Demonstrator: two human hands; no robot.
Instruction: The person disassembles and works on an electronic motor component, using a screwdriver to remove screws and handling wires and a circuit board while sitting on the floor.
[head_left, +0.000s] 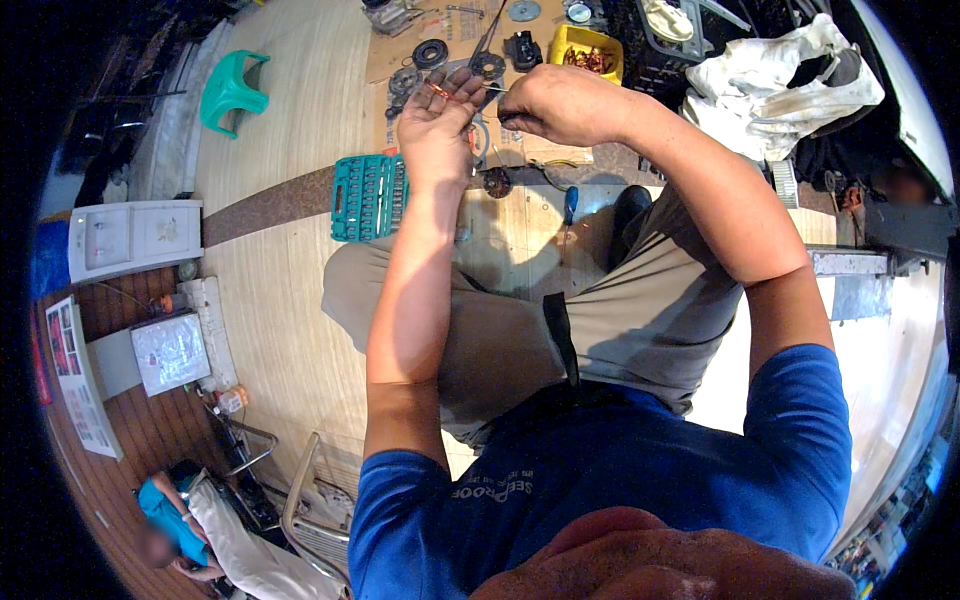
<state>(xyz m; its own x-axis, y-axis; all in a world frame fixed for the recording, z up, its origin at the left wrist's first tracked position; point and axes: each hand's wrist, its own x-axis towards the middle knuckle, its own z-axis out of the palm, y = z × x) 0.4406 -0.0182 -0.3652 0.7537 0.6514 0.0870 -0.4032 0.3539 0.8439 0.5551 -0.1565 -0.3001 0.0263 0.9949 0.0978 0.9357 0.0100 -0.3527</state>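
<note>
Above the cardboard sheet (520,150), both hands pinch thin copper wire (447,94): left (437,125), right (560,103).

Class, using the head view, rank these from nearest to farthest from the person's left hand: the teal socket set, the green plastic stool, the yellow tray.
1. Teal socket set, just below and left of the left hand.
2. Yellow tray, up to the right.
3. Green plastic stool, far left.

Above the teal socket set (368,196), the left hand (436,128) cradles copper wire (443,92) while the right hand (560,104) pinches a thin tool (493,90).
</note>
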